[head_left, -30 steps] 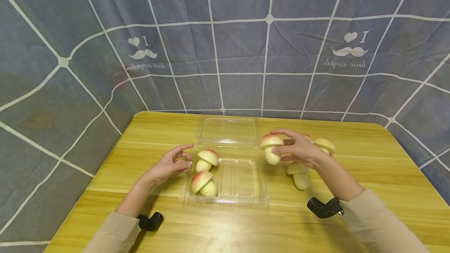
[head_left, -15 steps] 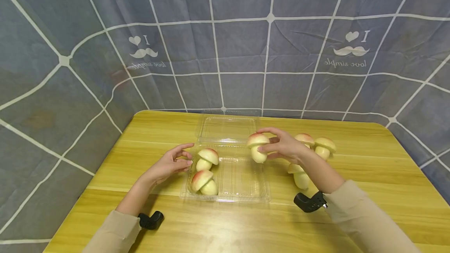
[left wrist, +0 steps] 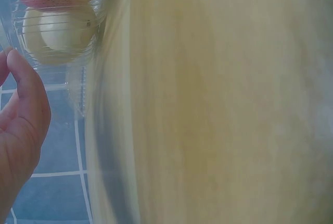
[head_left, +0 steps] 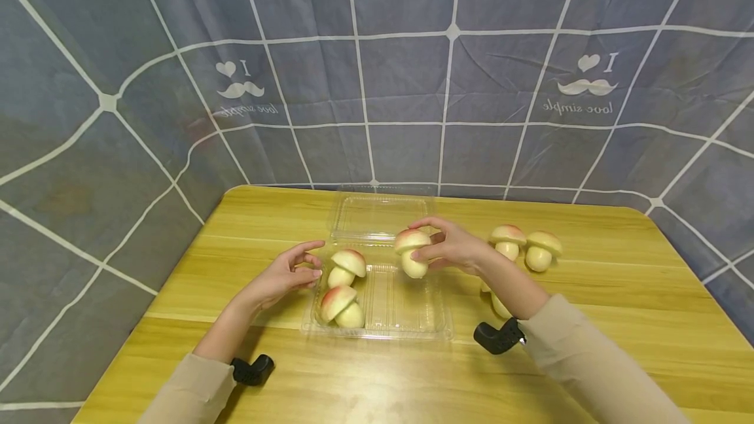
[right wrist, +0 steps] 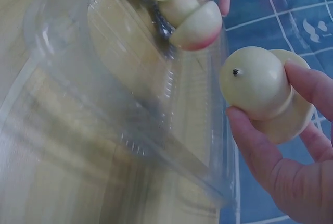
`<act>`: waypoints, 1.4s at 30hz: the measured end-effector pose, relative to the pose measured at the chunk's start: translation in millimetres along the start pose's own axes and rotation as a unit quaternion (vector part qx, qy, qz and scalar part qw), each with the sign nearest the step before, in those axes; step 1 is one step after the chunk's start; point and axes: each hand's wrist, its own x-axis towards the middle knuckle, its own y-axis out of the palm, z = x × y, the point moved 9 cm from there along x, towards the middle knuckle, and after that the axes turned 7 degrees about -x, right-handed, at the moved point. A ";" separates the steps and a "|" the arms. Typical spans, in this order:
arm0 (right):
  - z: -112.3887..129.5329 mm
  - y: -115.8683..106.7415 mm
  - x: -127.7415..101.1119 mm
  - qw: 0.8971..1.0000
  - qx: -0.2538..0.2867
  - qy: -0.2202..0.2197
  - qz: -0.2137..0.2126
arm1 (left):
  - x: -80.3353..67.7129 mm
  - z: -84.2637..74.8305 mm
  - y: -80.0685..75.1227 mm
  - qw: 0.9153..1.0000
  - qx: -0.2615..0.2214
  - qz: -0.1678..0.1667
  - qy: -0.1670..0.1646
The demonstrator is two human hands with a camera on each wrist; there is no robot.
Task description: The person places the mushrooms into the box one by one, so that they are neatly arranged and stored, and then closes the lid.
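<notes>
My right hand (head_left: pixel 450 247) grips a toy mushroom (head_left: pixel 413 255) with a red-tinged cap and pale stem, holding it above the clear plastic container (head_left: pixel 406 332). In the right wrist view, thumb and fingers pinch this mushroom (right wrist: pixel 255 83) around its stem and cap, the dark-tipped stem end facing the camera. Two more mushrooms, one at the back (head_left: pixel 347 267) and one in front (head_left: pixel 343 308), lie in the container's left half. At the left wall my left hand (head_left: pixel 285 278) stays with loosely bent fingers, fingertips right at the rim; the left wrist view shows its fingers (left wrist: pixel 28 88) beside the wall.
The container's transparent lid (head_left: pixel 383 214) lies opened toward the back of the wooden table (head_left: pixel 589 300). To the right are more mushrooms: two at the back (head_left: pixel 540 250) and one (head_left: pixel 501 305) partly hidden by my right forearm. A grey checked curtain (head_left: pixel 406 84) hangs behind.
My right hand has carried the mushroom leftward from beside the container to over it. The left hand and the two mushrooms in the container have stayed in place.
</notes>
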 end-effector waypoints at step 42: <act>-31.3 49.3 28.0 0.998 -0.013 0.036 -0.047 | 0.0 -0.2 0.2 1.000 -0.001 -0.002 0.002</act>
